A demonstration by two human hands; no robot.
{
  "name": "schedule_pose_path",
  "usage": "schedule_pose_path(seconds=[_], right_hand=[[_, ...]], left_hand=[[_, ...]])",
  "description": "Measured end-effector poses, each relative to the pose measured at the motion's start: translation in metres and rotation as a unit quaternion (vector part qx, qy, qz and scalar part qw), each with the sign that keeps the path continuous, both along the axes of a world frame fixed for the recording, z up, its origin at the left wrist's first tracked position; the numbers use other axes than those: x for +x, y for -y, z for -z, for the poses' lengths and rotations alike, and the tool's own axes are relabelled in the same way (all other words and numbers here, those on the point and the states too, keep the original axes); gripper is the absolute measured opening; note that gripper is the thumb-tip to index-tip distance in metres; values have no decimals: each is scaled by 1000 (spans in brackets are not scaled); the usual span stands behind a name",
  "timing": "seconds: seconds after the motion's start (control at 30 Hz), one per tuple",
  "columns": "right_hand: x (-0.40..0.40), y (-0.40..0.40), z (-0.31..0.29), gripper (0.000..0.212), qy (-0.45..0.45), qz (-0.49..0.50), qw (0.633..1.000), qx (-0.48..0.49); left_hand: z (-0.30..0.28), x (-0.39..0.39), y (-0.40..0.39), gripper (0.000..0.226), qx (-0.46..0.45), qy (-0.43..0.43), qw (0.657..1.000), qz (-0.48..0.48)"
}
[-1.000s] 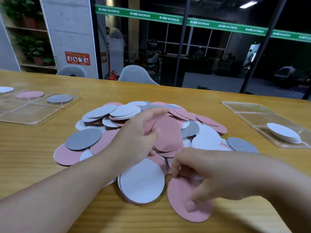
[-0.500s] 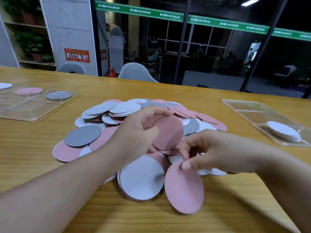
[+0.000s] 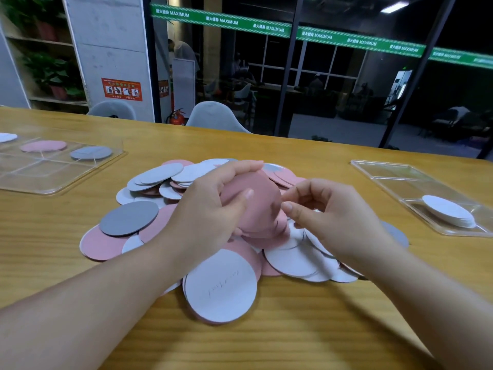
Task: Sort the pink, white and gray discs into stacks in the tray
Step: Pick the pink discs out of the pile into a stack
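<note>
Now gathering pinks: left hand (image 3: 210, 209) curled round a small handful of pink discs (image 3: 256, 198) held up above the pile (image 3: 218, 284), thumb pressed flat on the top face; right hand (image 3: 336, 220) pinching the edge of that same handful, fingertips (image 3: 288, 207) closed on its rim, apparently squaring in one more. Still early going, judging by the heap of pink, white and gray spread across the table (image 3: 293, 343). Next up, most likely: more pinks from the pile or a carry to a tray. Left tray (image 3: 66, 182) already holding a pink stack (image 3: 44, 146) beside a gray stack (image 3: 91, 152); right tray (image 3: 373, 172) holding a white stack (image 3: 448, 213). Calls for a firm pinch so the thin discs stay aligned. Beyond the wooden top: gray chairs (image 3: 216, 116), glass wall, green banner, dim hall.
</note>
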State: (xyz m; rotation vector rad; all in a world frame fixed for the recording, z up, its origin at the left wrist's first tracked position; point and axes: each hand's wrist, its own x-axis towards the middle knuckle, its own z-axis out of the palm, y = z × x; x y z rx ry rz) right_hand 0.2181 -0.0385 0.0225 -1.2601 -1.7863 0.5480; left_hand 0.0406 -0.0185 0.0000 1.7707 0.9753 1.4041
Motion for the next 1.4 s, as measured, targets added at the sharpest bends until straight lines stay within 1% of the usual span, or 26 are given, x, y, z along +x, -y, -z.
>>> schedule_pose_path(seconds=[0.07, 0.1, 0.17, 0.23, 0.3, 0.37, 0.43, 0.53, 0.63, 0.7, 0.73, 0.77, 0.83, 0.87, 0.93, 0.97, 1.0, 1.07, 1.1, 1.13, 1.17, 1.2, 1.27, 1.33, 1.37, 1.4], right_hand=[[3, -3, 3, 6, 93, 31, 995, 33], [4, -4, 6, 10, 136, 40, 989, 38], [4, -7, 13, 23, 199, 41, 978, 41], [0, -8, 19, 44, 246, 31, 968, 48], [-4, -7, 23, 62, 272, 33, 960, 61], [-7, -7, 26, 70, 276, 40, 957, 81], [-9, -9, 28, 71, 285, 36, 953, 100], [-11, -10, 26, 71, 298, 36, 950, 83], [-11, -10, 19, 59, 311, 42, 945, 90], [-13, -13, 20, 48, 372, 44, 920, 119], [-17, -14, 21, 44, 396, 43, 904, 155], [-19, -16, 24, 40, 438, 45, 882, 171], [-23, -15, 27, 30, 474, 44, 858, 194], [-24, -14, 26, 36, 485, 49, 850, 200], [-23, -8, 21, 48, 517, 52, 841, 148], [-23, -5, 17, 43, 524, 48, 839, 137], [-21, -7, 15, 31, 512, 66, 843, 151], [-17, -9, 8, 5, 522, 81, 839, 130], [-17, -8, 8, 6, 514, 89, 843, 135], [-17, -6, 7, 14, 513, 115, 841, 132], [-14, -9, 7, 19, 492, 133, 849, 141], [-11, -12, 7, 18, 476, 133, 851, 176], [-3, -14, 10, 8, 450, 114, 861, 207], [4, -12, 7, 19, 419, 89, 880, 205], [6, -11, 6, 21, 404, 88, 887, 204], [5, -8, 2, 18, 392, 79, 898, 185]], left_hand=[[1, -1, -2, 47, 40, -13, 998, -39], [2, -2, -3, 47, 52, -15, 997, -56], [3, -3, -4, 47, 65, -15, 995, -78], [3, -3, -4, 47, 69, -17, 994, -85], [3, -2, -3, 47, 67, -15, 994, -90], [3, -1, -4, 46, 57, -6, 994, -96], [4, -1, -5, 44, 40, 13, 994, -101], [4, -2, -6, 43, 16, 40, 994, -102], [3, -3, -7, 44, -5, 62, 993, -95], [2, -2, -7, 45, -17, 67, 995, -73], [2, -1, -6, 45, -21, 62, 996, -65], [2, 0, -6, 45, -22, 57, 996, -65], [2, 0, -6, 47, -9, 63, 995, -76], [0, -1, -5, 46, 9, 65, 994, -85], [-4, -4, -3, 44, 54, 70, 989, -117], [-6, -5, -4, 43, 73, 77, 985, -135], [-7, -8, -5, 42, 90, 82, 981, -148], [-7, -13, -7, 41, 111, 73, 978, -159], [-5, -14, -9, 42, 112, 63, 979, -158], [-4, -15, -10, 43, 111, 54, 980, -154], [-3, -15, -11, 44, 111, 47, 981, -150], [-2, -15, -11, 45, 110, 41, 982, -146], [-2, -14, -10, 43, 118, 28, 984, -133], [-2, -14, -10, 40, 129, 13, 985, -116], [-2, -13, -10, 38, 137, -1, 984, -110], [-2, -13, -9, 36, 146, -15, 984, -104]])
